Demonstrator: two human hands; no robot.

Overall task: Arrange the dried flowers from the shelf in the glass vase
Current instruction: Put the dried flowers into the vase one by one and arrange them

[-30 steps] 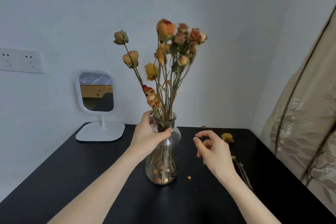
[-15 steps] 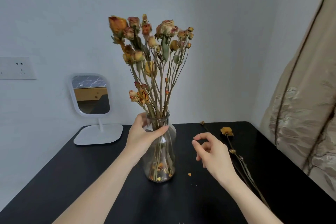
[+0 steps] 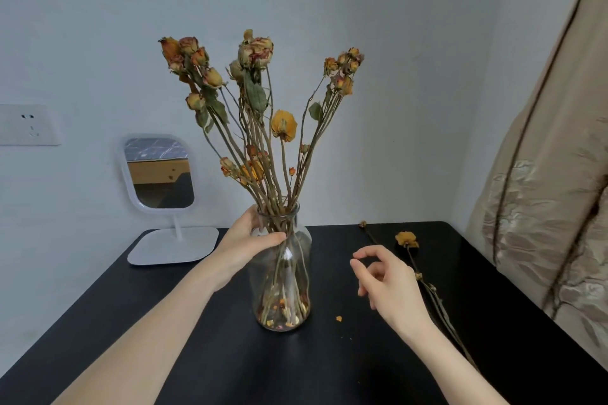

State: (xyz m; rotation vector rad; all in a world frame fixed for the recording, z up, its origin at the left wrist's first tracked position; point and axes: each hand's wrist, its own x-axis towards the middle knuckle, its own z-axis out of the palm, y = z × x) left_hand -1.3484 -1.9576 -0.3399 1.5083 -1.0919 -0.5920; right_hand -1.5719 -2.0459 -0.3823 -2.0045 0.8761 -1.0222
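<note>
A clear glass vase [image 3: 283, 286] stands on the black table [image 3: 329, 365], holding a bunch of dried roses [image 3: 260, 102] that fan out above its neck. My left hand [image 3: 250, 240] grips the vase at its neck. My right hand [image 3: 385, 283] hovers to the right of the vase, fingers loosely curled and apart, holding nothing. Behind that hand a loose dried flower with a yellow head [image 3: 407, 238] lies on the table, its long stem [image 3: 441, 309] running toward the front right. Fallen petals sit in the vase's bottom.
A white-framed standing mirror [image 3: 158, 174] sits at the table's back left. A wall socket [image 3: 28, 125] is on the left wall. A beige patterned curtain [image 3: 552, 200] hangs close along the right. A small orange petal crumb [image 3: 339, 318] lies beside the vase.
The bunch has turned in the vase and the stems now spread wider, with one cluster leaning right. My left hand stays on the neck; my right hand has barely shifted.
</note>
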